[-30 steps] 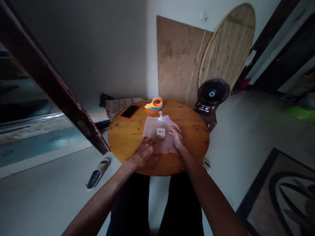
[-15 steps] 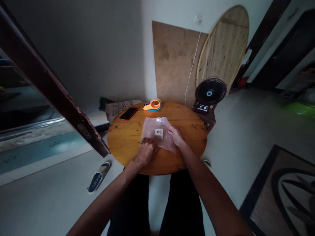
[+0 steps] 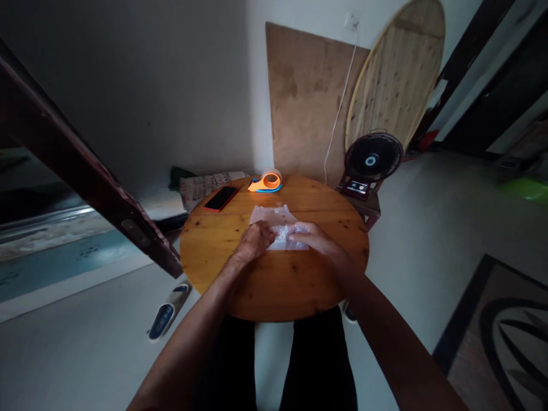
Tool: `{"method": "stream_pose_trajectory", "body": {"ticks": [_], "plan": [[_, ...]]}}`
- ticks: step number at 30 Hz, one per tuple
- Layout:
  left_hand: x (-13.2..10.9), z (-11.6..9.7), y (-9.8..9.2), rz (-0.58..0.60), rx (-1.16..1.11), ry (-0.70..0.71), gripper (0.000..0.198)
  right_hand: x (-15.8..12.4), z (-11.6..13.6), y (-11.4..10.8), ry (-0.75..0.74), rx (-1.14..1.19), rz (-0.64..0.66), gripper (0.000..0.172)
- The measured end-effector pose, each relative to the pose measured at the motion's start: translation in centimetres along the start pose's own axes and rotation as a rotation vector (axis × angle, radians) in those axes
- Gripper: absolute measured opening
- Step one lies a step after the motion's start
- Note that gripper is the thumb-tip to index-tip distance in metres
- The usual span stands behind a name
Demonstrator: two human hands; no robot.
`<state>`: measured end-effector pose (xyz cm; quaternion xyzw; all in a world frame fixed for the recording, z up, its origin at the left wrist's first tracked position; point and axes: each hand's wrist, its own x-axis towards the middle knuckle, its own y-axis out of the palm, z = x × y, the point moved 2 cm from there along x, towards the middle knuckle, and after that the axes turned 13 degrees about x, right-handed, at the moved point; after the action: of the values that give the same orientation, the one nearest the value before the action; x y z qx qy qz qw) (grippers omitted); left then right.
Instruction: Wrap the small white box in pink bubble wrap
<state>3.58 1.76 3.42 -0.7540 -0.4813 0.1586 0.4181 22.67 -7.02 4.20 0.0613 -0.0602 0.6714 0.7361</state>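
Observation:
A sheet of bubble wrap (image 3: 270,213) lies on the round wooden table (image 3: 274,285), its near part folded up over the middle. The small white box is covered by the folded layer, and I cannot make out its print. My left hand (image 3: 256,240) has its fingers curled on the left side of the fold. On the right side, my right hand (image 3: 312,235) grips the folded layer, thumb and fingers close together. The far flap of the wrap lies flat beyond both hands.
An orange tape dispenser (image 3: 266,181) stands at the table's far edge, with a red-edged phone (image 3: 221,198) to its left. Right of the table, a small round black fan-like appliance (image 3: 371,162) rests on a stool (image 3: 369,206). A slipper (image 3: 169,311) lies on the floor at left.
The near part of the bubble wrap has been folded away from me over the small box, hiding it. Both hands have moved with it, and the left one has gone slightly forward.

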Motion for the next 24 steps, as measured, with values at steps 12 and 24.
{"method": "stream_pose_trajectory", "body": {"ticks": [12, 24], "plan": [[0.8, 1.3, 2.1, -0.03, -0.515, -0.054, 0.017, 3.7, -4.5, 0.1, 0.161, 0.135, -0.014, 0.016], [0.2, 0.8, 1.5, -0.048, -0.548, -0.057, 0.028, 2.9, -4.2, 1.0, 0.189, 0.208, -0.059, 0.029]]}}
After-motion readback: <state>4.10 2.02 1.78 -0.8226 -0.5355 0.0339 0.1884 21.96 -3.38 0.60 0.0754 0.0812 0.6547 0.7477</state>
